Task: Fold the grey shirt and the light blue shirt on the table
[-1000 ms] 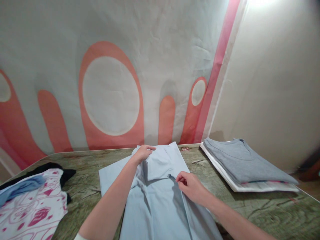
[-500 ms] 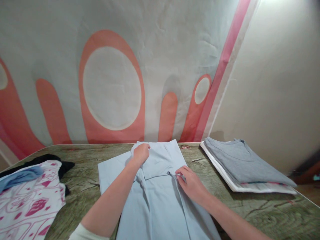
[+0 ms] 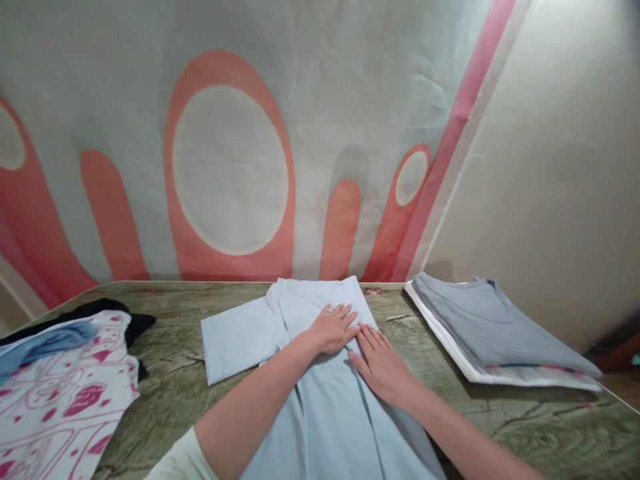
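Note:
A light blue short-sleeved shirt [image 3: 340,413] lies partly folded on the wood-patterned table [image 3: 170,373] in front of me. One sleeve [image 3: 240,340] sticks out to the left; the right side is turned inward over the body. My left hand [image 3: 334,330] rests flat on the upper middle of the shirt, fingers spread. Just beside it, my right hand [image 3: 383,363] lies flat along the shirt's right edge, its fingertips almost at the left thumb. Neither hand grips the cloth. My forearms hide parts of the lower shirt.
To the right sits a stack of folded clothes, a grey T-shirt [image 3: 490,327] on top of white cloth [image 3: 530,383]. At the left lies a loose pile: a white garment with pink print [image 3: 75,407], blue cloth [image 3: 55,343] and black cloth [image 3: 140,325]. A patterned wall covering [image 3: 320,120] stands behind the table.
My left hand has moved right from the shirt's left shoulder to its middle and opened. My right hand has let go of the edge and flattened. The left sleeve shows more fully.

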{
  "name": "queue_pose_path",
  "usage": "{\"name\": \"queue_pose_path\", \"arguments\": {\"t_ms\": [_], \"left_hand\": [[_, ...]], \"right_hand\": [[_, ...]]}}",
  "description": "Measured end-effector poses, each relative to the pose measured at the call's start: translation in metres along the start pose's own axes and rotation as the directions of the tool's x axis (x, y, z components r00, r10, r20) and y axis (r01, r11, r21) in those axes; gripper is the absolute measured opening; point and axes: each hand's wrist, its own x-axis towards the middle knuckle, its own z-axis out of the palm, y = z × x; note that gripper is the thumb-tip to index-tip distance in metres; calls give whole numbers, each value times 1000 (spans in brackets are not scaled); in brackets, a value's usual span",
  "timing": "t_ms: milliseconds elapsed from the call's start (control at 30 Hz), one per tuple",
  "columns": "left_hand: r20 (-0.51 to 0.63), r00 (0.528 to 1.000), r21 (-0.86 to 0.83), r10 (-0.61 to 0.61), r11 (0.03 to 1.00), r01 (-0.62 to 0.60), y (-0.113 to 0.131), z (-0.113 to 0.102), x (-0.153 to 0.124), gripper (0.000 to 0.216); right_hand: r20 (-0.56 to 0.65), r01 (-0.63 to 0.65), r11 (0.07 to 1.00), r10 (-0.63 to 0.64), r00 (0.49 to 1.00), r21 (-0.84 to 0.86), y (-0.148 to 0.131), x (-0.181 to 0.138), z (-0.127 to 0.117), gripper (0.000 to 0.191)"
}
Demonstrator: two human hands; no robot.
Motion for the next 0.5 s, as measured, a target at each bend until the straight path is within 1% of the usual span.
{"name": "queue_pose_path", "arguments": {"t_ms": [167, 267, 367, 500], "left_hand": [[19, 1000, 30, 11, 999, -11, -1, -3, 1, 52], [20, 999, 36, 25, 999, -26, 3, -2, 0, 50], [45, 998, 45, 53, 997, -55, 9, -3, -7, 50], [98, 992, 73, 81, 993, -88, 21, -9, -19, 52]], "right_hand": [[2, -48, 999, 48, 999, 7, -3, -3, -2, 66], [19, -65, 998, 65, 998, 13, -6, -13, -6, 67], [47, -65, 998, 65, 997, 12, -10, -30, -12, 70], [69, -45, 999, 43, 997, 19, -16, -62, -18, 71]]}}
